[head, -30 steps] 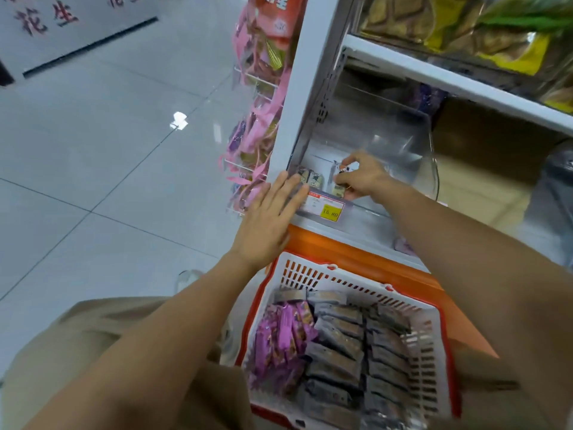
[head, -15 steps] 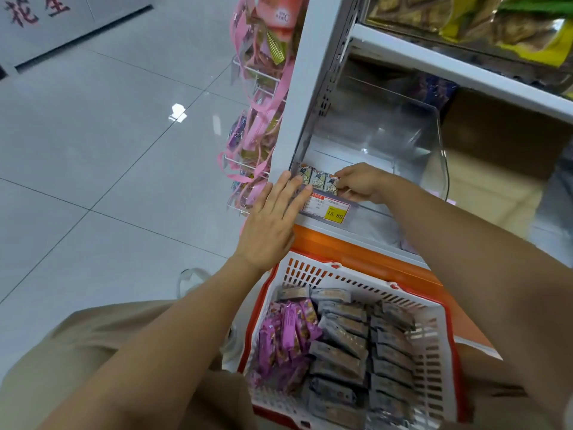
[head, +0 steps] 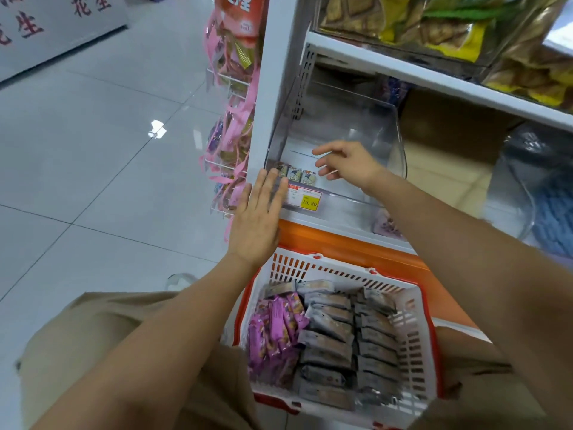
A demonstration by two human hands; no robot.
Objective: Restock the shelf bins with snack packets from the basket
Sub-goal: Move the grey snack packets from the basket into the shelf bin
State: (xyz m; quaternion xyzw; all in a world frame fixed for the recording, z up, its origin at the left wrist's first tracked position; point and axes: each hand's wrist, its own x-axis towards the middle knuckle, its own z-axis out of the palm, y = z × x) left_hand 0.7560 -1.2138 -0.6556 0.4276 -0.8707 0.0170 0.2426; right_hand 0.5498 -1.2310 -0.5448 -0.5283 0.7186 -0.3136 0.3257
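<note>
Snack packets (head: 296,175), small and grey, stand three abreast at front-left in the clear plastic shelf bin (head: 387,125). The white-and-orange slatted basket (head: 425,336) looks nearly full, so most restocking remains. Right hand (head: 350,162) hovers spread, empty; left hand (head: 257,218) lies flat at the bin's front.

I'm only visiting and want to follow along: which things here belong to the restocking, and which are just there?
In the job: clear bin; three small packets inside it; basket; grey packets; purple packets; left hand; right hand.
Just there: price label; pink hanging packets; yellow bags on the upper shelf.
</note>
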